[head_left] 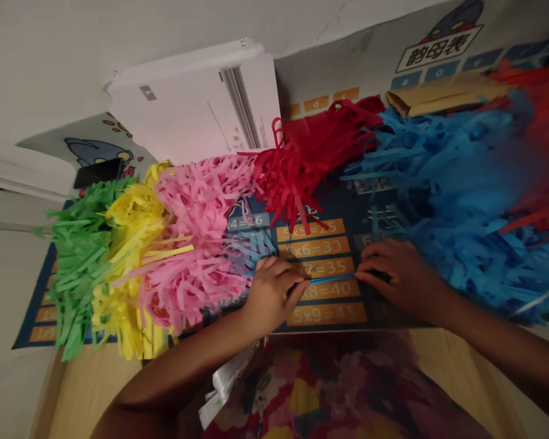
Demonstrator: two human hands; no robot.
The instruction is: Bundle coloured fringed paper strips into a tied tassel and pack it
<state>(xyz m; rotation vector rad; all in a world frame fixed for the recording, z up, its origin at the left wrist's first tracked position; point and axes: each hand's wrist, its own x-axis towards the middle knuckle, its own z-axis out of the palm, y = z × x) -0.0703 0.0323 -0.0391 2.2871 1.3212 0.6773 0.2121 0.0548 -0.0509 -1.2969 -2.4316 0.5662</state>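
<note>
My left hand (272, 299) is closed in a pinch on a blue paper tassel. Its loose fringe (251, 249) fans out past the knuckles toward the pink pile. From the fingertips a thin blue strip (333, 278) runs straight to my right hand (400, 274), whose thumb and fingers pinch the far end. The strip looks narrow and stretched level just above the printed times-table mat (324, 317). Pink fringed paper (196, 244) lies left of my left hand. A large heap of blue fringed paper (476, 183) sits beyond and right of my right hand.
Green (85, 262) and yellow (132, 244) fringed paper lie at the left, red fringed paper (311, 152) at the back. A white box (196, 103) leans against the wall. A dark phone-like object (98, 174) and a brown paper piece (448, 97) are behind the piles.
</note>
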